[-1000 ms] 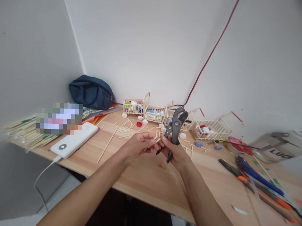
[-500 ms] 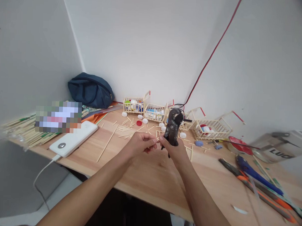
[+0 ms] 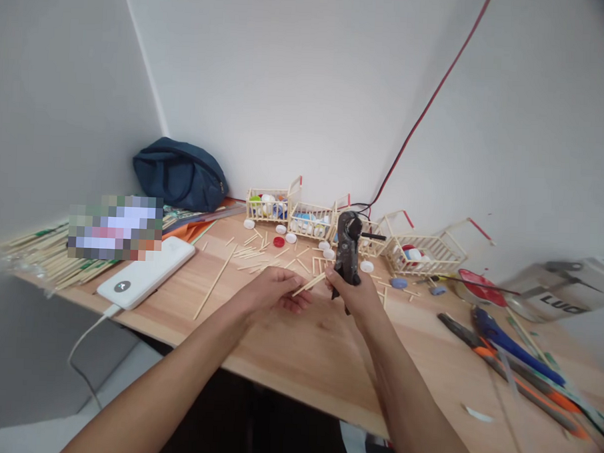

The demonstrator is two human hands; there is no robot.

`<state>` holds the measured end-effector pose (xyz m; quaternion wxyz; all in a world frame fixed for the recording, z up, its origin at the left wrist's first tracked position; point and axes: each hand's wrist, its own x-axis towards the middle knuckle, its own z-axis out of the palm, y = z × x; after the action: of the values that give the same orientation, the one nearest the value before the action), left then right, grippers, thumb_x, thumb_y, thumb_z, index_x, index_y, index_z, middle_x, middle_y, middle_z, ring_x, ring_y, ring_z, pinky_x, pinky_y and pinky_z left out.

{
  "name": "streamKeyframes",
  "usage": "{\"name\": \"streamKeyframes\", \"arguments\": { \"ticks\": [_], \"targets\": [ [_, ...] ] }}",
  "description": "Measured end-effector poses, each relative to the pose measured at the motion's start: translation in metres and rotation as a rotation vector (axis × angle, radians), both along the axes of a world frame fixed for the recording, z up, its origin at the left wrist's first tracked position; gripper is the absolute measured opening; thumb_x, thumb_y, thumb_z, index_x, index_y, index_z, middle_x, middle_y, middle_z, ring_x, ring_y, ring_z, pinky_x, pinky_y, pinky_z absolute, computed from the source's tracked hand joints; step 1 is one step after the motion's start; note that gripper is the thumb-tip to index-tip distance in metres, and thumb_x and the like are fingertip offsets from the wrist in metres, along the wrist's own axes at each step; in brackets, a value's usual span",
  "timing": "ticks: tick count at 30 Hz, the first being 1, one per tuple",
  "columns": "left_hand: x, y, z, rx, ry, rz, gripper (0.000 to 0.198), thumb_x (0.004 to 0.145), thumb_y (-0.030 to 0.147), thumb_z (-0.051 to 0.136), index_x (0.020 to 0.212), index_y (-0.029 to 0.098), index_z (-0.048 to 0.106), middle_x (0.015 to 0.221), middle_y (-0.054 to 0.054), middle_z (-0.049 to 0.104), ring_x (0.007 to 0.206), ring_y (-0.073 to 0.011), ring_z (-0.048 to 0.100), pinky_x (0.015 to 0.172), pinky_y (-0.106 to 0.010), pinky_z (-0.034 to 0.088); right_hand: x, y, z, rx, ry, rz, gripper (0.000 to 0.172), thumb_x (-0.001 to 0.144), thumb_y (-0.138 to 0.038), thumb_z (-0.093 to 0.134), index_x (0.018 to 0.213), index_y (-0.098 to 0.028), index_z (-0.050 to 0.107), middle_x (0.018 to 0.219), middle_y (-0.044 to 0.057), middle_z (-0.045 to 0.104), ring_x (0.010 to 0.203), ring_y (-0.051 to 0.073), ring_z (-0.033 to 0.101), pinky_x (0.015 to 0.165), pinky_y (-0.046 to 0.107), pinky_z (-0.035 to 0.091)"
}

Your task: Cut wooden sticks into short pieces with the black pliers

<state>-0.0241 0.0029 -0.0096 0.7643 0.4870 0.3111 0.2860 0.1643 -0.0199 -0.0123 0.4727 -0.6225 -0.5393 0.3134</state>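
Note:
My right hand (image 3: 356,297) is closed around a worn black tool (image 3: 347,255) that looks like a hot glue gun, held upright with a thin black rod sticking out to the right at its top. My left hand (image 3: 274,292) pinches short thin wooden sticks (image 3: 310,284) between thumb and fingers. Their far ends reach the right thumb, which touches them. Both hands are just above the table near its front. Behind them lie a small stick frame (image 3: 321,262) and scattered cut sticks (image 3: 251,254). The exact number of sticks held is unclear.
Several miniature stick carts (image 3: 312,221) with bottle caps inside line the wall. A white power bank (image 3: 147,273), skewer bundle (image 3: 45,259) and blue pouch (image 3: 179,174) are left. Orange-handled pliers (image 3: 516,376), a blue-handled tool (image 3: 517,346) and a clear jar (image 3: 559,298) are right.
The hands have moved slightly apart, and more of the sticks between them shows. The glue gun has shifted a little right and stands straighter. The view has tilted slightly.

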Motion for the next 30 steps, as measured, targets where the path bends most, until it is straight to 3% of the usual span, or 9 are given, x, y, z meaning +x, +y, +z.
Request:
{"name": "streamKeyframes", "arguments": {
  "ticks": [5,13,30],
  "targets": [
    [-0.001,-0.003,-0.008,0.021,0.101,0.065,0.027,0.067,0.037,0.068,0.074,0.011,0.065,0.071,-0.007,0.068,0.054,-0.0096,0.059,0.055,-0.022,0.046,0.001,0.001,-0.003,0.039,-0.019,-0.063,0.039,0.067,-0.054,0.062,0.059,-0.017,0.054,0.055,0.000,0.054,0.053,0.013,0.048,0.051,0.025,0.037],
    [0.008,-0.006,-0.003,0.344,0.347,0.205,0.016,0.070,0.024,0.055,0.060,0.013,0.061,0.055,0.000,0.061,0.043,-0.0071,0.049,0.045,-0.019,0.037,-0.006,0.000,-0.002,0.047,-0.016,-0.088,0.036,0.069,-0.052,0.062,0.063,-0.017,0.055,0.057,0.000,0.054,0.054,0.014,0.048,0.051,0.025,0.037],
    [0.002,-0.017,-0.006,0.823,0.595,0.403,0.020,0.076,0.021,0.046,0.059,0.016,0.057,0.054,0.003,0.051,0.055,-0.0097,0.045,0.055,-0.021,0.030,-0.007,0.004,-0.007,0.020,-0.002,-0.060,0.039,0.070,-0.055,0.059,0.063,-0.016,0.057,0.059,0.004,0.060,0.055,0.016,0.054,0.054,0.026,0.043]
  ]
}}
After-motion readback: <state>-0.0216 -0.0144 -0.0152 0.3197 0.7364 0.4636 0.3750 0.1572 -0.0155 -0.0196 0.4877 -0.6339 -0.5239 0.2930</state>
